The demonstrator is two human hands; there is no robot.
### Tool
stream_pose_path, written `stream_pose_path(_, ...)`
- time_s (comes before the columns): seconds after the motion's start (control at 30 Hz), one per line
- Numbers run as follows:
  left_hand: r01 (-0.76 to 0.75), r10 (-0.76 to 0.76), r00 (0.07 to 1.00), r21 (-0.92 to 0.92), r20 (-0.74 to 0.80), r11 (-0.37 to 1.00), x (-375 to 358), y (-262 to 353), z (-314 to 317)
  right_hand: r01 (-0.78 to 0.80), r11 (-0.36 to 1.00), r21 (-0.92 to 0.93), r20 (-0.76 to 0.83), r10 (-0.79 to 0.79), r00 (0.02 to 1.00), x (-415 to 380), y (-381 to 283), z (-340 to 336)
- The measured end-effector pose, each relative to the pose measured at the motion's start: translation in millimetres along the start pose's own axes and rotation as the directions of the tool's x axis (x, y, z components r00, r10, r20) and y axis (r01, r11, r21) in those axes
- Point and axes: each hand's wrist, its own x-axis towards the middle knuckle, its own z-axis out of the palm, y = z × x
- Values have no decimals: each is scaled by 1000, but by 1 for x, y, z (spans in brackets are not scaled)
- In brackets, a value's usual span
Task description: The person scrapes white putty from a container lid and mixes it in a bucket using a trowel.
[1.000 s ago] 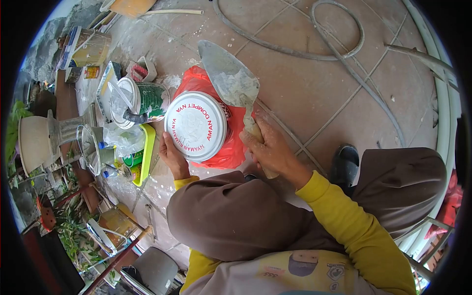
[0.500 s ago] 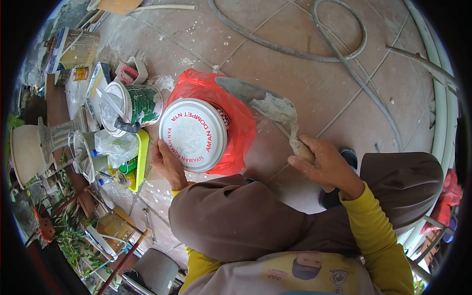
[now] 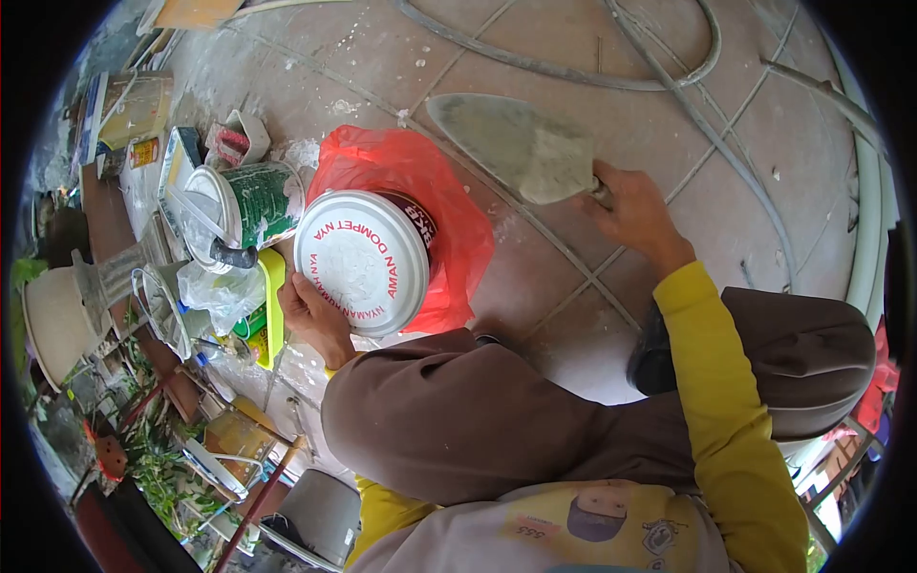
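My left hand (image 3: 313, 318) grips the lower left rim of a bucket with a white lid (image 3: 358, 265) that carries red lettering. Under and around that bucket lies a red plastic bag (image 3: 465, 234) on the tiles. My right hand (image 3: 638, 215) is closed around the handle of a trowel (image 3: 521, 143), whose broad blade points left above the floor, smeared with pale residue. The blade is to the upper right of the bucket and apart from it.
A green bucket (image 3: 260, 202) stands left of the lidded one, near a yellow-green tray (image 3: 273, 306) with a clear plastic bag (image 3: 223, 293). A grey hose (image 3: 573, 76) curls across the tiled floor (image 3: 564, 258). At lower left stands a grey chair (image 3: 320, 516).
My right hand has moved up with the trowel, and the blade now shows its broad face. The lidded bucket and my left hand appear slightly further left.
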Motion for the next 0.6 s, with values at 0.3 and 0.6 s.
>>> stream_pose_path(0.3,-105,117,992,212,-45,972,-7,31,-1,3,915,404,97,-46,994,-1,-17,6)
stream_pose_path(0.6,-157,162,987,209,-4,965,-8,25,-3,-245,721,648,236,115,965,-9,-46,-18)
